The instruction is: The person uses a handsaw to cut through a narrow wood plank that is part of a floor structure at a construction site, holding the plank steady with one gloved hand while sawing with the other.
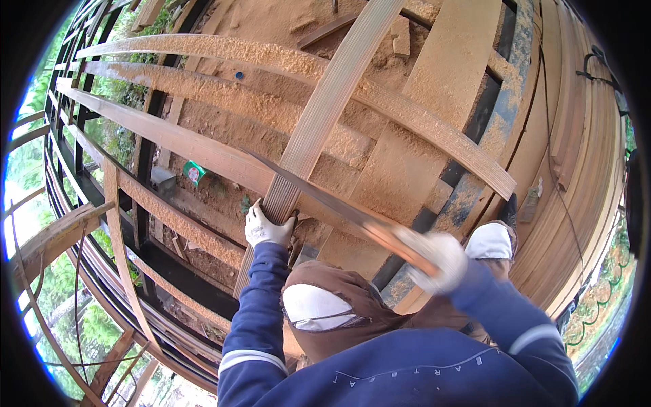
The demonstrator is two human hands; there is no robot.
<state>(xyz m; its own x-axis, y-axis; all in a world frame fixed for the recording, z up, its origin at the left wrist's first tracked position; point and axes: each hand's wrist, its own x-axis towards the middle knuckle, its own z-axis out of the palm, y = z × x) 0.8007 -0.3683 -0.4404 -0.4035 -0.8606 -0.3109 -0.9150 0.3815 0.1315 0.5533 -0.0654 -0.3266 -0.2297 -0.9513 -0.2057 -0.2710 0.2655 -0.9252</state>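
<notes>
A long grooved wooden board (333, 95) slants from the top of the view down to my left hand. My left hand (266, 229), in a white glove, grips the board's edges just below the saw. A handsaw (332, 203) lies across the board, its long tapered blade pointing up and left past the far edge. My gloved right hand (439, 263), smeared by motion, is closed round the saw's orange-brown wooden handle. Whether the teeth have cut into the wood cannot be made out. My knee in brown trousers with a white patch (315, 306) is close below the board.
Several sawdust-covered beams (203, 46) cross beneath and beyond the board. Long planks (583, 149) are stacked at the right. Dark metal framing (139, 183) runs along the left, with a green packet (193, 173) on the dusty ground below. A thin cable (548, 122) trails over the planks.
</notes>
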